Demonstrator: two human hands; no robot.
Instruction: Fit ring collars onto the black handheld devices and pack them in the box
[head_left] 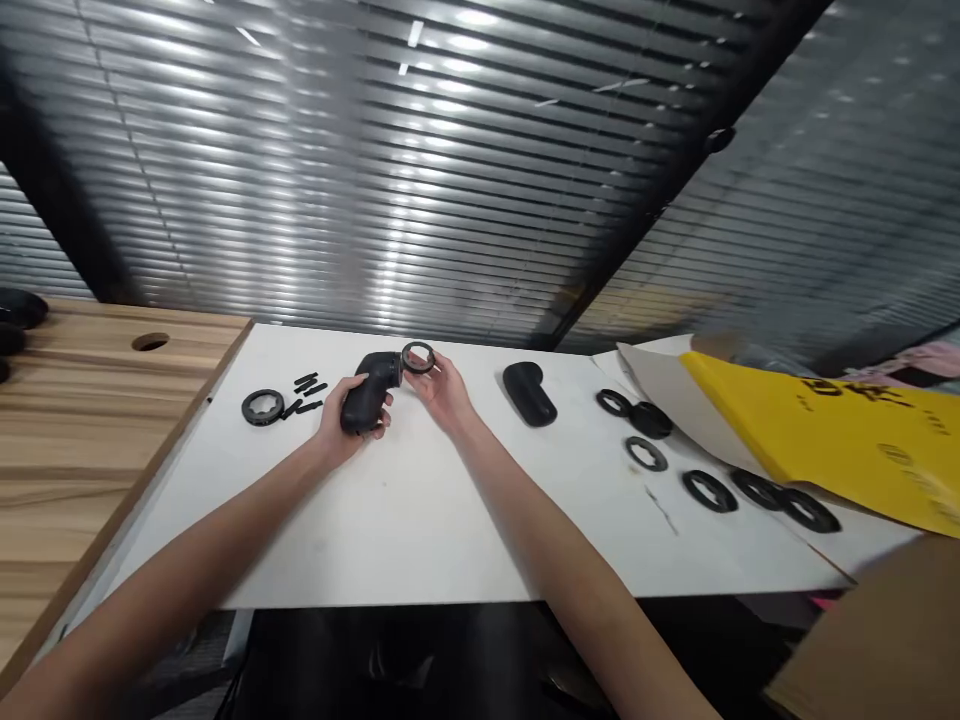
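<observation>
My left hand (pixel 346 420) is wrapped round a black curved handle part (pixel 369 392), held just above the white board (pixel 420 520). My right hand (pixel 444 388) pinches a black ring (pixel 418 357) at the upper end of that handle. A second black handle part (pixel 529 393) lies on the board to the right of my hands. To the left lie a black toothed ring (pixel 262 407) and a few small black sticks (pixel 307 393).
Several black rings (pixel 709 490) and a black disc (pixel 651 420) lie along the board's right side. A yellow sheet (pixel 832 435) over white paper covers the right edge. A wooden desk (pixel 82 430) with a round hole sits left. Blinds fill the background.
</observation>
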